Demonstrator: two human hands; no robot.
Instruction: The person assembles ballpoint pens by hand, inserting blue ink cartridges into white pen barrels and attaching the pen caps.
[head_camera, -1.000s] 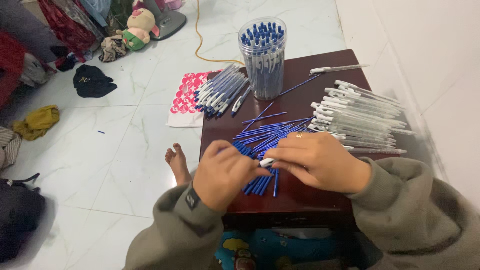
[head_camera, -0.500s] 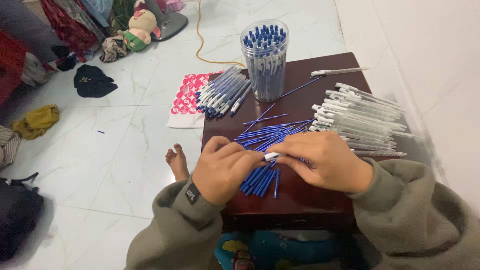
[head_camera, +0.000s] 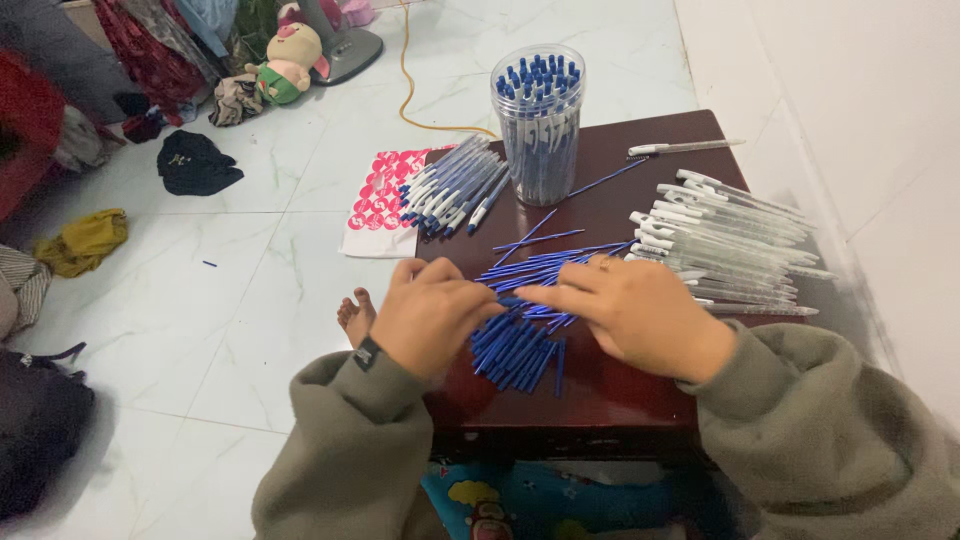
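Observation:
My left hand (head_camera: 430, 315) and my right hand (head_camera: 640, 310) meet fingertip to fingertip over a loose pile of thin blue pen refills (head_camera: 520, 345) on a small dark brown table (head_camera: 620, 400). The left fingers are pinched together on a refill at the top of the pile. My right hand lies flat over the refills with its fingers pointing left, and what is under its palm is hidden. A heap of clear pen barrels (head_camera: 730, 240) lies just right of my right hand. Both arms wear grey-green sleeves.
A clear round jar (head_camera: 538, 120) packed with blue-capped pens stands at the table's far edge. A bundle of finished pens (head_camera: 450, 185) lies left of it, partly on a pink-and-white sheet (head_camera: 372, 205). One white pen (head_camera: 685, 147) lies at the far right. A bare foot (head_camera: 355, 315), clothes and a plush toy (head_camera: 285, 65) are on the white tiled floor.
The white piece seen between my fingertips earlier is hidden now. Both hands have stayed over the refill pile, with the fingers closing in lower onto it.

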